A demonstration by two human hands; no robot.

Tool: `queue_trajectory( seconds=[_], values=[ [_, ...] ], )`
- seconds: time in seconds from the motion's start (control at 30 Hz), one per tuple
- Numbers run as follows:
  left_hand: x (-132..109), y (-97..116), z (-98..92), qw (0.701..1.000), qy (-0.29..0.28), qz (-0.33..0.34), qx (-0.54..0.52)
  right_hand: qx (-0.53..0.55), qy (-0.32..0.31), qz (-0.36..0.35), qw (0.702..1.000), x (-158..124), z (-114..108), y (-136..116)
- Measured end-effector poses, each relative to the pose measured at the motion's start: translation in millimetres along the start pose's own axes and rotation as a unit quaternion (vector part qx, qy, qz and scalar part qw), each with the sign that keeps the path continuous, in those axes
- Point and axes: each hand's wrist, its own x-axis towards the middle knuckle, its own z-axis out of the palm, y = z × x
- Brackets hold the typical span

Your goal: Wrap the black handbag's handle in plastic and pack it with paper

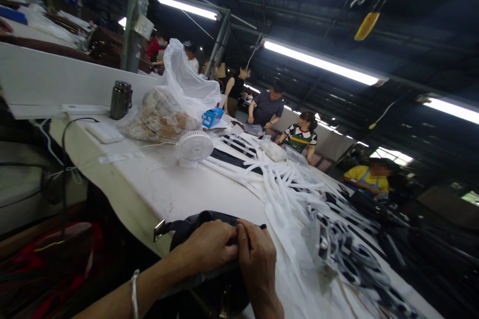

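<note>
A black bag [220,286] is at the table's near edge, mostly hidden behind my hands and forearm. My left hand [215,243] comes in from the lower left and is closed on the bag's upper edge. Right beside it, my right hand [259,256] pinches the same edge, and the two thumbs nearly meet. A black strap with a metal buckle [159,231] sticks out to the left of the bag. What lies between the fingertips is hidden.
On the white table [164,184] stand a small white fan [194,147], a dark flask [120,100] and a clear plastic sack [160,114] of brownish pieces. White-wrapped straps [279,194] and wrapped loops [352,259] lie to the right. Several people work farther back.
</note>
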Motion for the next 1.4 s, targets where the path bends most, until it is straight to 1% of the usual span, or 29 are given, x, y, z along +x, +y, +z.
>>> queue_trajectory(
  seconds=[0.23,0.4,0.63,0.83,1.1,1.4],
  values=[
    [-0.8,4.5,-5.0,1.000,-0.008,-0.006,0.002,0.006,0.004,-0.007,1.000,3.0,-1.3,-3.6],
    [-2.0,4.4,-4.7,1.000,-0.009,-0.002,0.001,0.005,0.006,-0.009,1.000,2.6,-1.1,-3.3],
    [-3.8,8.9,-8.2,1.000,-0.018,-0.018,0.009,0.001,0.009,-0.011,1.000,0.7,1.1,-2.6],
    [-4.8,10.4,-10.6,0.999,-0.035,-0.035,0.011,-0.007,-0.003,-0.007,1.000,-0.3,2.8,-2.8],
    [-6.1,6.2,-7.3,0.999,-0.015,-0.031,0.028,-0.008,-0.002,-0.011,1.000,-1.2,5.1,-3.3],
    [-6.9,5.3,-6.4,0.999,-0.015,-0.025,0.027,-0.006,-0.002,-0.015,1.000,-1.3,5.1,-4.3]
  ],
)
